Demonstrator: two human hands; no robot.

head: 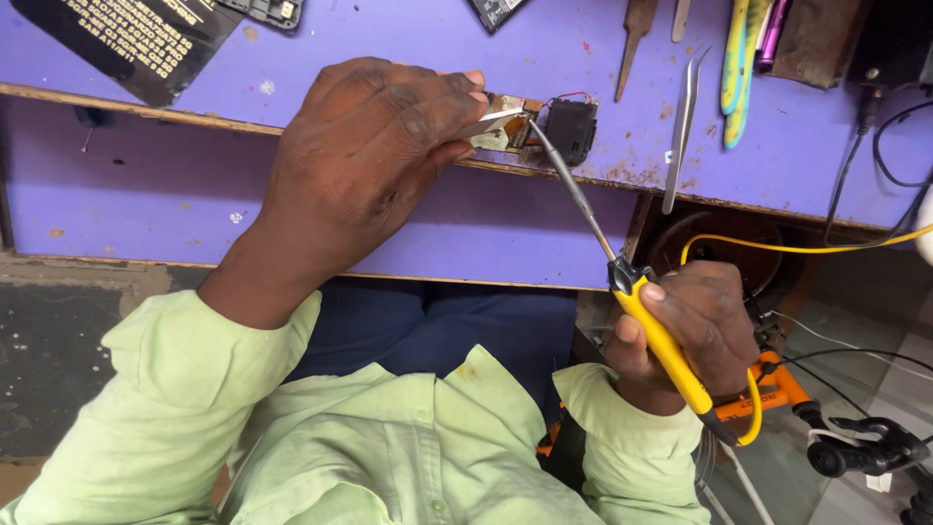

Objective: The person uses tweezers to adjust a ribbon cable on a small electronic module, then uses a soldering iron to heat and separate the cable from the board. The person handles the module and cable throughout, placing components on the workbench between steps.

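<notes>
Pinching silver tweezers [491, 121] between left hand [364, 160] fingers against a small circuit board [512, 124] at the purple tabletop [408, 224] edge, right hand [695, 326] fingers clamping a yellow soldering iron [661, 340], tip touching the board.

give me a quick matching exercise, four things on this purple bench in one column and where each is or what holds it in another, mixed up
Things:
1. soldering iron
2. small circuit part
3. spare tweezers
4. black component

Places:
A. lying loose on the bench top
B. in the right hand
C. under the left hand's fingertips
D. just right of the iron's tip, red wire on top

Pairs: 1-B, 2-C, 3-A, 4-D
</notes>
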